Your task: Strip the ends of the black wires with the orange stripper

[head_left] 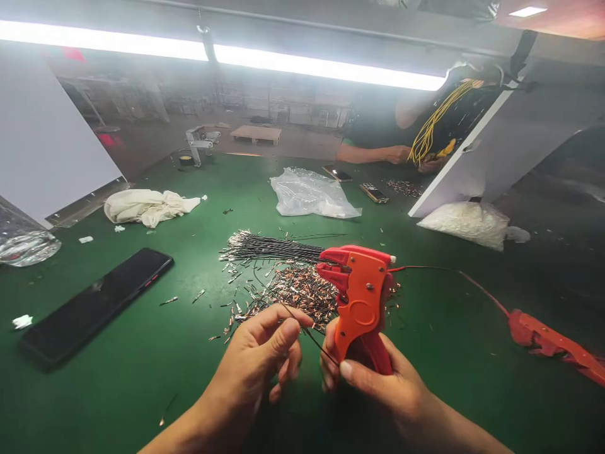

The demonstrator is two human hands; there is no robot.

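Observation:
My right hand [392, 381] is closed around the handles of an orange and red wire stripper [363, 302], whose jaws point up and to the left. A thin black wire [316, 342] slants from the fingers of my left hand [265, 353] down to my right thumb at the tool's grip. My left thumb and forefinger pinch that wire, the other fingers curled below. Behind the tool's head lies a bundle of black wires [278, 248] with bright ends at its left. Just beyond my hands spreads a heap of copper-coloured and black wire scraps [302, 290].
A black phone [101, 302] lies at left, near a cream cloth [149, 207]. A clear plastic bag [309, 194] sits farther back. At right are a red-orange tool [543, 340] and a white-filled bag [467, 224]. Across the table, another person's hands hold yellow wires [435, 123].

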